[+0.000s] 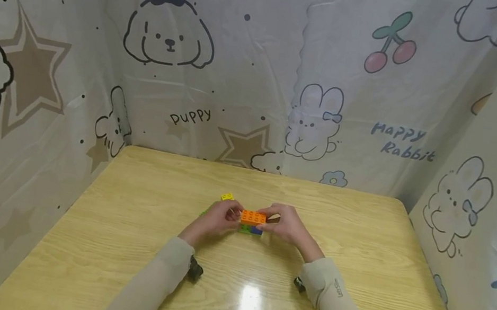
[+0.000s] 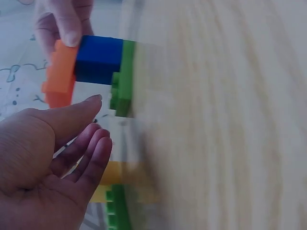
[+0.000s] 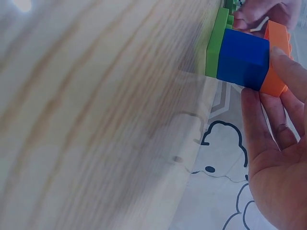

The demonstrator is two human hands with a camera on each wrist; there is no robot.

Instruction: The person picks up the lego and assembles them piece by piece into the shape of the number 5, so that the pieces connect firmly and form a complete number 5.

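A small stack stands on the table: a green brick (image 2: 123,84) at the bottom, a blue block (image 3: 243,58) on one end of it, and an orange studded brick (image 1: 253,217) on top. The orange brick overhangs the green one, with a gap between them on the left. My right hand (image 1: 289,226) pinches the orange brick at its right end, thumb on the near side and fingers beyond. Beside the stack's left end, my left hand (image 1: 218,219) has its thumb and fingers apart and loosely bent, with nothing between them.
Beyond the left hand is a yellow brick (image 1: 227,196). Another green brick (image 2: 117,206) lies by yellow-orange pieces (image 2: 115,173), partly hidden by that hand. The wooden table (image 1: 343,228) meets a printed curtain (image 1: 249,85) at the back and sides.
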